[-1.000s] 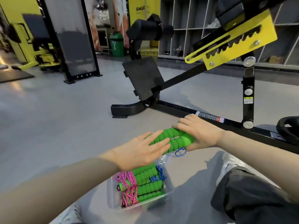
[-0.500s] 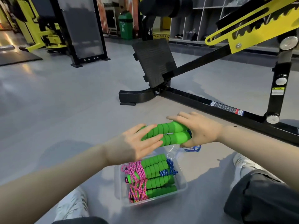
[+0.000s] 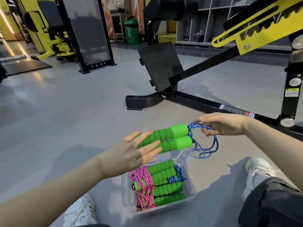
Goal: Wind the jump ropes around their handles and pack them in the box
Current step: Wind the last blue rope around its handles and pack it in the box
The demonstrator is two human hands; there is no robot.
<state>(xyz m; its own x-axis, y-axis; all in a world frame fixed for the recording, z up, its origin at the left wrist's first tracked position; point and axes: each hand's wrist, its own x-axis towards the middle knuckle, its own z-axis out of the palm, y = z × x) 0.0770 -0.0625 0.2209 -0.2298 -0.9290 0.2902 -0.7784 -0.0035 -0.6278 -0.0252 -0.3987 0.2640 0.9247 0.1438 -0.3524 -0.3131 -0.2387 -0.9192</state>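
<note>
— Where is the rope that's being worked on?

— Up off the floor (image 3: 65, 120), held over the far rim of the box (image 3: 164, 210). The two green handles (image 3: 170, 138) lie side by side and about level, with their thick ends toward the right hand (image 3: 224, 125).

— And the grip?

— The left hand (image 3: 131, 154) lies across the thin ends, fingers straight and a little spread. The thumb is hidden underneath, so I cannot tell how it bears on them. The right hand pinches the blue rope (image 3: 206, 145) just beside the thick ends, fingertips closed on the strands. Loops hang from there toward the box's far right corner. Whether they touch the rim, I cannot tell.

— What's in the box?

— The packed handles (image 3: 165, 182) lie in rows from the near wall to the far wall. A pink rope (image 3: 142, 185) is bunched against the left wall and a blue cord (image 3: 177, 176) sits toward the right. A narrow gap shows along the right wall.

— And room around it?

— There's wide grey floor to the left and ahead. On the right it's tighter: the black bench frame (image 3: 205, 102) runs across the floor just beyond the right hand. The right shoe (image 3: 257, 171) and a dark trouser knee (image 3: 270, 203) are near the box's right side. The left shoe (image 3: 80, 212) is off the near left corner.
</note>
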